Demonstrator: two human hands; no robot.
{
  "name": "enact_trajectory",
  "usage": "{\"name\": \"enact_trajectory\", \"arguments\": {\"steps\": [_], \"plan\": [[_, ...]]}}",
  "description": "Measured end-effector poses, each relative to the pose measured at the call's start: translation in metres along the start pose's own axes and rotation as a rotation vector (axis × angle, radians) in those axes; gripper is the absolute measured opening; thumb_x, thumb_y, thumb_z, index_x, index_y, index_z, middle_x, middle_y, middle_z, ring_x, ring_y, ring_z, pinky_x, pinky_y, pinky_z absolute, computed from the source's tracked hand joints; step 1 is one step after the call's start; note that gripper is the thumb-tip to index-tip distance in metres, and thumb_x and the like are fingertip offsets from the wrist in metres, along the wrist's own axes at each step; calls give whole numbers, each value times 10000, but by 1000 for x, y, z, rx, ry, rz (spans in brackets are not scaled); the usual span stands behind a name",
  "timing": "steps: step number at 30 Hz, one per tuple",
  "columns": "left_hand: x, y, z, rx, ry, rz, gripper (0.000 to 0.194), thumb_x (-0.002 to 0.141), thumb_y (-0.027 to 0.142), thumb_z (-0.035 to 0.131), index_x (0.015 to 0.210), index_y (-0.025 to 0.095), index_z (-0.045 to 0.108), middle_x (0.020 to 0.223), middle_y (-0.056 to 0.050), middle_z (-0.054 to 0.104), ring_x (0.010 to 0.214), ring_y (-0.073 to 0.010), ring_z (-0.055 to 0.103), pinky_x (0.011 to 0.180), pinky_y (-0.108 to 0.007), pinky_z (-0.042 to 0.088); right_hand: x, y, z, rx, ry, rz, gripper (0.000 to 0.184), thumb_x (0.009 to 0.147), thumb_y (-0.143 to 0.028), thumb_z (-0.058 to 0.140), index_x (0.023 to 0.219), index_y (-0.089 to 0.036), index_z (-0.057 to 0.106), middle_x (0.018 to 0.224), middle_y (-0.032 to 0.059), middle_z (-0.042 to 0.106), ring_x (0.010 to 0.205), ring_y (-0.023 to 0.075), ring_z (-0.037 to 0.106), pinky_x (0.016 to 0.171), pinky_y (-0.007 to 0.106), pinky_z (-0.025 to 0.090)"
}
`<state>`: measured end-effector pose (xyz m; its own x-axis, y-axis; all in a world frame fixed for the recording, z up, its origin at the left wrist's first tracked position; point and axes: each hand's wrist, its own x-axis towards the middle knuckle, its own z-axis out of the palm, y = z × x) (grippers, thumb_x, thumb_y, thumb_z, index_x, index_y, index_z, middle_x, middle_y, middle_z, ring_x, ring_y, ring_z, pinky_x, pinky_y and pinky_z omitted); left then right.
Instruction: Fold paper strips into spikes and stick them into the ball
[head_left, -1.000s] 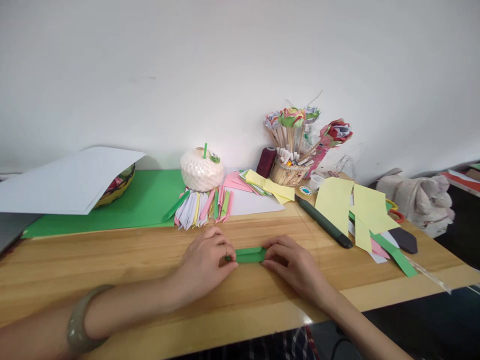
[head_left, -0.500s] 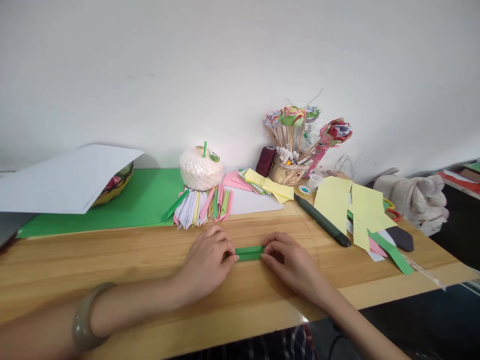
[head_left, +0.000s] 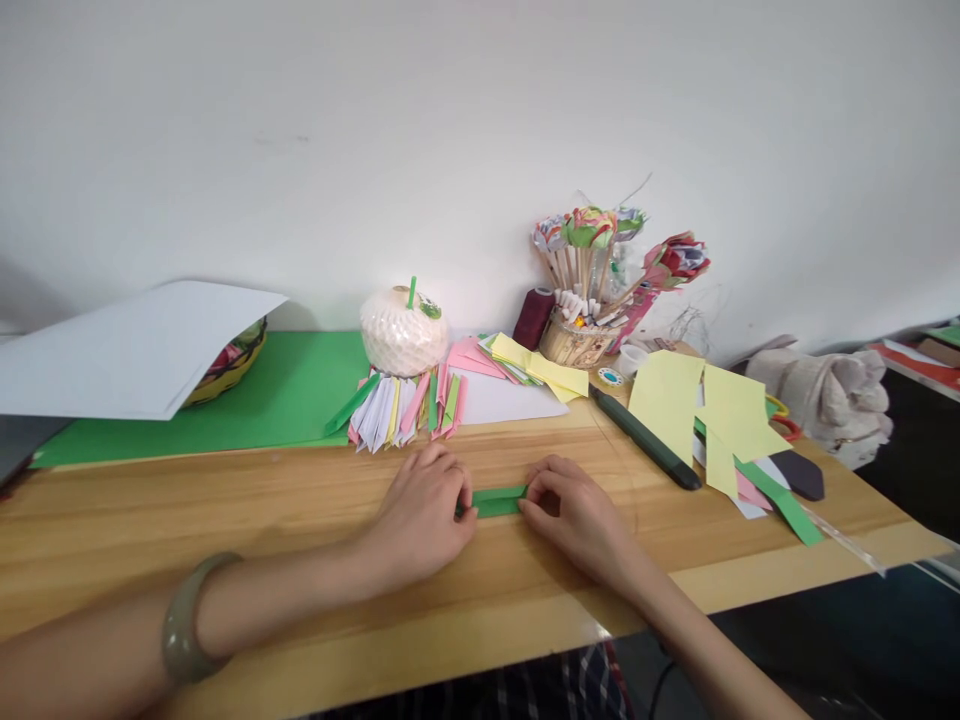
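Note:
Both of my hands grip a narrow folded strip of green paper point(head_left: 499, 502) low over the wooden table point(head_left: 315, 520). My left hand point(head_left: 431, 505) pinches its left end, the fingertips closed and partly hiding it. At the right end, my right hand point(head_left: 566, 505) pinches the paper between thumb and fingers. A lengthwise crease shows along the middle of the strip. Just beyond my left hand lies a row of folded paper pieces point(head_left: 394, 410) in white, pink, yellow and green.
A white textured jar point(head_left: 403, 335) and a basket of paper flowers on sticks point(head_left: 581, 340) stand near the wall. A dark green pen-like tool point(head_left: 645, 440) lies beside yellow paper pieces point(head_left: 667, 395) on the right. White sheets point(head_left: 142, 350) cover part of a bowl on the left.
The two hands stay on the green strip, with their fingers shifted slightly. The view has tilted a little; the other objects keep their places.

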<state>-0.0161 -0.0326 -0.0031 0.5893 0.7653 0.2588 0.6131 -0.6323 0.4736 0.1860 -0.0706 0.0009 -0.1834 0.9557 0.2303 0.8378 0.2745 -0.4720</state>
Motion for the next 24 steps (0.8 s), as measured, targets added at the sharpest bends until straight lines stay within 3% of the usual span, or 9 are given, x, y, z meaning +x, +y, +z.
{"name": "enact_trajectory", "arguments": {"steps": [5, 8, 11, 13, 16, 20, 24], "plan": [[-3, -2, -2, -1, -21, 97, 220, 778, 65, 583, 923, 213, 657, 798, -2, 593, 893, -209, 489, 798, -376, 410, -3, 2, 0, -43, 19, -42, 132, 751, -105, 565, 685, -204, 510, 750, 17, 578, 708, 174, 574, 636, 287, 478], [-3, -3, -2, 43, -30, 203, 209, 832, 104, 560, 904, 228, 712, 771, -27, 572, 859, -215, 471, 783, -395, 411, -8, 2, 0, -88, 72, -62, 71, 801, -140, 558, 764, -200, 550, 777, 38, 606, 719, 192, 585, 619, 306, 486], [-3, -5, -2, 92, 7, 277, 194, 836, 133, 564, 905, 225, 720, 787, -45, 566, 862, -222, 466, 776, -401, 428, -17, -4, 2, -154, 157, -109, 137, 882, -174, 471, 887, -182, 607, 862, 95, 660, 800, 239, 616, 688, 381, 500], [-3, -5, -1, 131, 37, 306, 180, 821, 143, 582, 908, 226, 717, 847, -59, 584, 918, -238, 477, 817, -424, 432, -24, -11, 4, -214, 184, -236, 232, 916, -165, 419, 1021, -164, 626, 989, 122, 686, 925, 258, 631, 808, 435, 493], [-7, -7, 2, 209, 59, 381, 190, 834, 150, 561, 959, 203, 694, 1001, -70, 628, 1066, -270, 477, 941, -486, 379, -33, -21, 8, -267, 75, -391, 336, 935, -254, 446, 1230, -134, 554, 1222, 125, 618, 1141, 269, 563, 975, 476, 435], [-20, -14, 7, 341, 44, 522, 304, 935, 207, 428, 1190, 135, 577, 1216, -75, 609, 1248, -268, 412, 1074, -506, 224, -38, -25, 8, -276, -95, -348, 504, 925, -401, 463, 1330, -101, 468, 1366, 121, 479, 1256, 273, 458, 1044, 483, 383], [-28, -22, 4, 421, -61, 541, 385, 1003, 308, 299, 1294, 139, 486, 1335, -60, 526, 1307, -235, 375, 1077, -436, 230, -37, -24, 4, -283, -180, -328, 501, 930, -381, 456, 1341, -93, 454, 1398, 109, 430, 1293, 265, 409, 1069, 497, 341]]}}
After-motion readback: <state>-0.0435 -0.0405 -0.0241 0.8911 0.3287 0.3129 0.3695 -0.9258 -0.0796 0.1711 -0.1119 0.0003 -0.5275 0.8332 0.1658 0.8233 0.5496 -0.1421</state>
